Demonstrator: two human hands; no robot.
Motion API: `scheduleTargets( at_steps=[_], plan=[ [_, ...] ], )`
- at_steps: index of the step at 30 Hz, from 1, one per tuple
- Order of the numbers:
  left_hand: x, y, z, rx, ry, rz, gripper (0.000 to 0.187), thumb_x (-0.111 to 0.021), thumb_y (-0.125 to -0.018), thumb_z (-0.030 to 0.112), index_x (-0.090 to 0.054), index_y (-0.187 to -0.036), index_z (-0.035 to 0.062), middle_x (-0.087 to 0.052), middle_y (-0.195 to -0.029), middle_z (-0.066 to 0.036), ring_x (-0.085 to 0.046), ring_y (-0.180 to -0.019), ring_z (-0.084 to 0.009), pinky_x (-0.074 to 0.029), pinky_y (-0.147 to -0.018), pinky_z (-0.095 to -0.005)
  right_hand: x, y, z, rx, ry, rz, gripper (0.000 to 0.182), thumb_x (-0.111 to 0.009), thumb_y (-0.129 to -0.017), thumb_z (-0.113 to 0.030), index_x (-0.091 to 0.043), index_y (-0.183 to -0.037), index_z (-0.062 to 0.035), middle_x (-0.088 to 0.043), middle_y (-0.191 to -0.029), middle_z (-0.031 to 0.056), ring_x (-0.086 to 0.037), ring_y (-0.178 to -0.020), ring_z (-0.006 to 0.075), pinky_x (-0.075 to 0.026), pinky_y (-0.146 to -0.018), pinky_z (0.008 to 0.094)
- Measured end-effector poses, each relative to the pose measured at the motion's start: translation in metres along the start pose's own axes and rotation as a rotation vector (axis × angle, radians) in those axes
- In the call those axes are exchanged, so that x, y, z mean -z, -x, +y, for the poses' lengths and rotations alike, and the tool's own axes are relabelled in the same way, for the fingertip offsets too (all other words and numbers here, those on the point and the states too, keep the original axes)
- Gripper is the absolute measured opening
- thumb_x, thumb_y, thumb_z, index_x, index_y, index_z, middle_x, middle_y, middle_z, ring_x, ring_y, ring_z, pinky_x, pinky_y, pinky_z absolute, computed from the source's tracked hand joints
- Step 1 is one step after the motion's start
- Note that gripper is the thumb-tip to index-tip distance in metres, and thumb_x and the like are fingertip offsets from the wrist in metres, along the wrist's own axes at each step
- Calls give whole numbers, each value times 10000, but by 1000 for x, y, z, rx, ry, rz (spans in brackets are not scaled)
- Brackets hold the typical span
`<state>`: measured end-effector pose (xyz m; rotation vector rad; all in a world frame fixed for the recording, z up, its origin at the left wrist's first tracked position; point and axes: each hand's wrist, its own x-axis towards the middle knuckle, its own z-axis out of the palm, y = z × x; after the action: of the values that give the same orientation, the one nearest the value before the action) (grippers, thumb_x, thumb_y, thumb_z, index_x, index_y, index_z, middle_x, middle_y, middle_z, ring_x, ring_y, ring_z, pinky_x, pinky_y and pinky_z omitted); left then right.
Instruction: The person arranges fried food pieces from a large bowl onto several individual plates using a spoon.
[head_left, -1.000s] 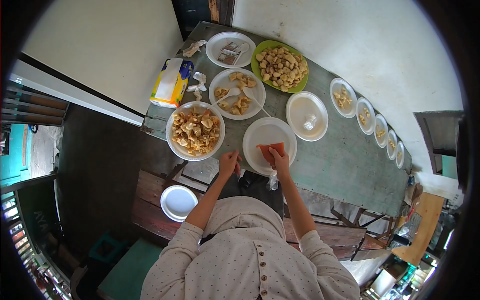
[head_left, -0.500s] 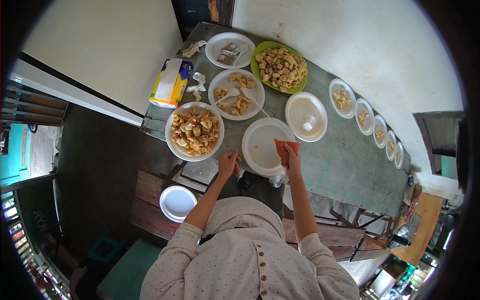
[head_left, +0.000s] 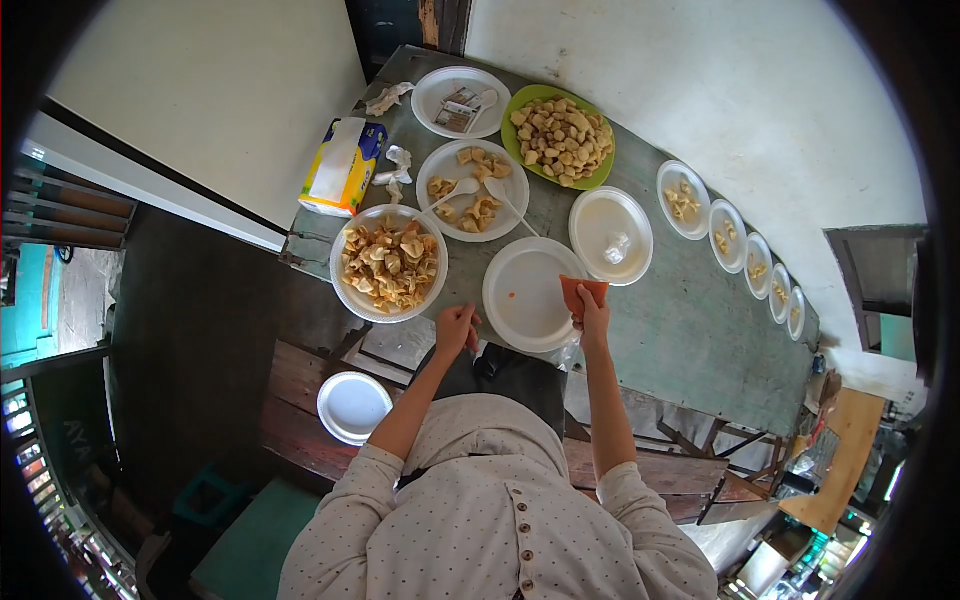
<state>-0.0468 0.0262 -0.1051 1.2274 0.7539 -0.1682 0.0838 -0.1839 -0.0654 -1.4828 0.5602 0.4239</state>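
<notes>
My right hand (head_left: pixel 592 318) is closed around an orange-red packet (head_left: pixel 583 294), which looks like a plastic bag of sauce. Clear plastic trails below the hand. The packet is at the right rim of a white plate (head_left: pixel 530 290), which bears a small red spot. At the table's near edge my left hand (head_left: pixel 458 328) rests with loosely bent fingers slightly apart and nothing visible in them. Close to it stands a white bowl (head_left: pixel 338 285) heaped with fried, folded snacks (head_left: pixel 390 265). Another white plate (head_left: pixel 440 210) behind holds a few snack pieces and two white spoons (head_left: pixel 462 188).
A green plate (head_left: pixel 515 153) of pale brown chunks lies at the back. Several small plates with pieces line the right edge, including one (head_left: pixel 663 205). A tissue pack (head_left: pixel 343 165) stands left. A white bowl (head_left: pixel 355 407) sits on the bench (head_left: pixel 300 425).
My right hand has shifted slightly right with the orange-red packet, moving it from over the plate toward its rim. My left hand has stayed nearly still.
</notes>
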Motion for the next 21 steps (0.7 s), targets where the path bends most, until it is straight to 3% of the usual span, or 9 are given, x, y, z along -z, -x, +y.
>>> scheduleTargets(
  at_steps=[21],
  plan=[
    [-2,1,3,7,15,9,386,-443,-876,295,-538,-665,-14,-482,-403,-69,-473,-284,-150,-323,-259,-223,-18,0,7,68,103,-15,236,-646,-752,-269,-528,-842,-87,-495,-559,6,-395,-363,67,-247,-305,186]
  ],
)
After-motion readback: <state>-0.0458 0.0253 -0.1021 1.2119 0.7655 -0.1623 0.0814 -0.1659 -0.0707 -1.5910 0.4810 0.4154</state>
